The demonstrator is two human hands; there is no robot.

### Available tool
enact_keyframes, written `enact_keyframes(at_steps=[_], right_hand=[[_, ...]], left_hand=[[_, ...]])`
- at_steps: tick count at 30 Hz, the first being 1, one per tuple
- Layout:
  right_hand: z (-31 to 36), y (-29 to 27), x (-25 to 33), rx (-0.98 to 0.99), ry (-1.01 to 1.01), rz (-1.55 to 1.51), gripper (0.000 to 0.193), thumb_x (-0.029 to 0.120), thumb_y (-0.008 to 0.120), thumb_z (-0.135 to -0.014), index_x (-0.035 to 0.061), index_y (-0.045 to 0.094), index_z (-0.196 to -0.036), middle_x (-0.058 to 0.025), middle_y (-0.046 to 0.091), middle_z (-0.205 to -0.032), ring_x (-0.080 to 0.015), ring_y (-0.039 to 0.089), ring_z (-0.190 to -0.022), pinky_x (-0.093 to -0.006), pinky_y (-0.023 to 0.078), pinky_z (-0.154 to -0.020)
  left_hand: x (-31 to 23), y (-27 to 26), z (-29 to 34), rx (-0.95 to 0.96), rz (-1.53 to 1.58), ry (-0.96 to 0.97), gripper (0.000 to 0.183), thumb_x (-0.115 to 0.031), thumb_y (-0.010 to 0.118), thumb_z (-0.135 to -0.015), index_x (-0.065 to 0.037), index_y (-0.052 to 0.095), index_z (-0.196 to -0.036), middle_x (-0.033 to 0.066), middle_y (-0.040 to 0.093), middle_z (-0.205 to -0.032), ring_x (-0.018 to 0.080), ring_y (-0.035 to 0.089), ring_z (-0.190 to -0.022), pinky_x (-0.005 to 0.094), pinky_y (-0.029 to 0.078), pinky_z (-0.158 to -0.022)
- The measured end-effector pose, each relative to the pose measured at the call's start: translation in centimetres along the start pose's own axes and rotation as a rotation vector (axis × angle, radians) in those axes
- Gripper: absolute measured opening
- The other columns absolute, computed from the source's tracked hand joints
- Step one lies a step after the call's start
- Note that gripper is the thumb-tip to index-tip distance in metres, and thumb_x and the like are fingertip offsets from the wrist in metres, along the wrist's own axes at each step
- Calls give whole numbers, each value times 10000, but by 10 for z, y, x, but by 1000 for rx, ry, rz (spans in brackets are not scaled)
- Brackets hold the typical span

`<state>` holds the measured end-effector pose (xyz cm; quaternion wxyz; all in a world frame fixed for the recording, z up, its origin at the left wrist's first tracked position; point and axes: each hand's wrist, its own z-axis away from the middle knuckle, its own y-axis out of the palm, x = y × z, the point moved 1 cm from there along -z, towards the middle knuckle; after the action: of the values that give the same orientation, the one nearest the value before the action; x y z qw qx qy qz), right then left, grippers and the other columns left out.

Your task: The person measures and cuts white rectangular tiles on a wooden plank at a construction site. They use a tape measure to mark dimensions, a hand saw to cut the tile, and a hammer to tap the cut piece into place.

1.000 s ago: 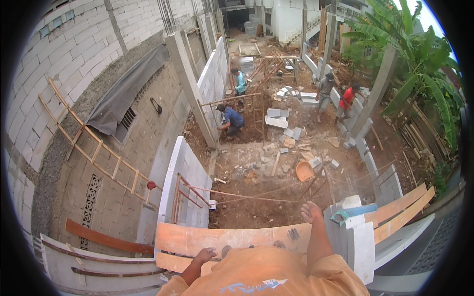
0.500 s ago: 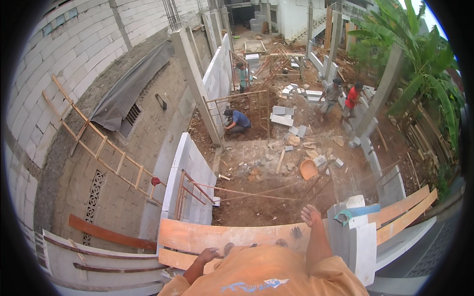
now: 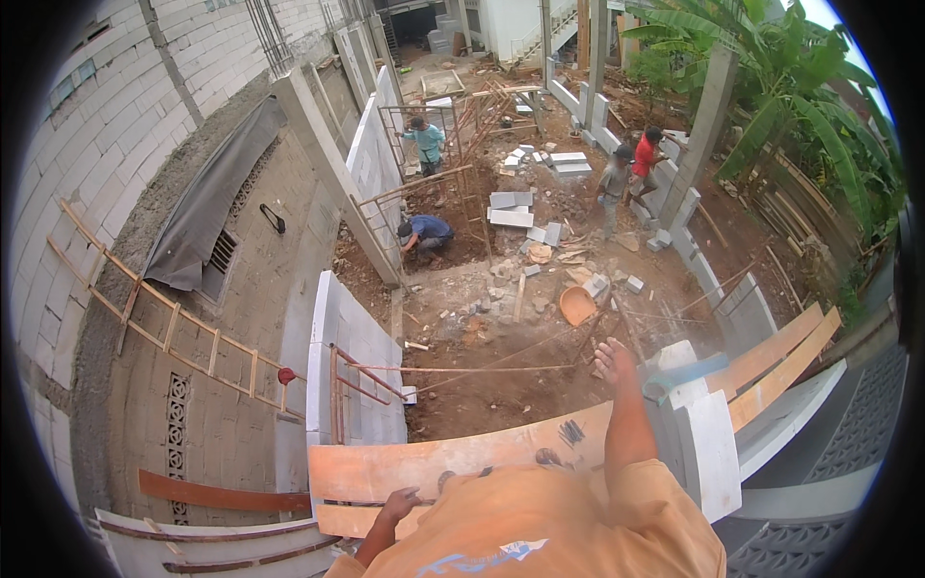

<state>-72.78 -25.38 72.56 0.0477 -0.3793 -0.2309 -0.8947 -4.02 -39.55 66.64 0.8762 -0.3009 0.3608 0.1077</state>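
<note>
My right hand [image 3: 614, 362] is raised forward over the plank edge, fingers apart and holding nothing. To its right, a hand saw [image 3: 686, 376] with a teal handle lies across pale lightweight blocks [image 3: 708, 455]; the saw looks smeared. My left hand [image 3: 400, 503] hangs low beside my body with loosely bent fingers, nothing visible in it, close to the wooden planks [image 3: 385, 463] under me. A small bunch of thin dark pieces [image 3: 571, 433] lies on the plank near my right forearm.
Below are rusty scaffold pipes [image 3: 482, 369], an orange basin [image 3: 578, 305] and scattered blocks [image 3: 511, 209]. Several co-workers are down there, one crouching in blue [image 3: 426, 233], one in red [image 3: 644, 164]. A bamboo ladder [image 3: 171, 328] leans at left; a block wall [image 3: 355, 361] rises nearby.
My view has swung, so the site sits further left. My right hand has moved forward, while my left stays low. The co-worker in teal now shows more fully beside the scaffold.
</note>
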Motion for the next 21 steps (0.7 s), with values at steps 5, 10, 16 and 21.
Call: enact_keyframes(at_steps=[5, 10, 16, 21], right_hand=[[2, -14, 37, -40, -67, -105, 509, 291, 509, -1039, 130, 398, -1509, -131, 510, -1471, -301, 560, -1238, -420, 481, -982], [2, -40, 55, -85, -108, -249, 505, 315, 536, -1029, 139, 419, -1488, -121, 497, -1481, -297, 540, -1262, -426, 461, -1014], [12, -66, 50, -185, -100, -370, 469, 337, 575, -1010, 139, 491, -1427, -80, 508, -1470, -269, 520, -1296, -408, 447, -1035], [17, -91, 44, -235, -154, -482, 453, 309, 560, -1014, 136, 490, -1426, -69, 520, -1450, -263, 532, -1273, -401, 454, -1015]], left_hand=[[-41, -2, 23, 46, 207, -252, 555, -325, 678, -906, 29, 607, -1328, 137, 714, -1143, 189, 675, -987, 330, 525, -740], [-54, -7, 23, 25, 106, -167, 574, -326, 652, -913, 76, 590, -1318, 201, 704, -1166, 242, 680, -1039, 348, 534, -838], [-34, -6, 24, 35, -84, -119, 533, -300, 609, -940, 76, 582, -1317, 239, 688, -1201, 295, 666, -1130, 363, 505, -975], [-13, -1, -1, 48, -139, -60, 509, -287, 592, -953, 69, 585, -1318, 229, 689, -1212, 282, 667, -1129, 365, 509, -973]])
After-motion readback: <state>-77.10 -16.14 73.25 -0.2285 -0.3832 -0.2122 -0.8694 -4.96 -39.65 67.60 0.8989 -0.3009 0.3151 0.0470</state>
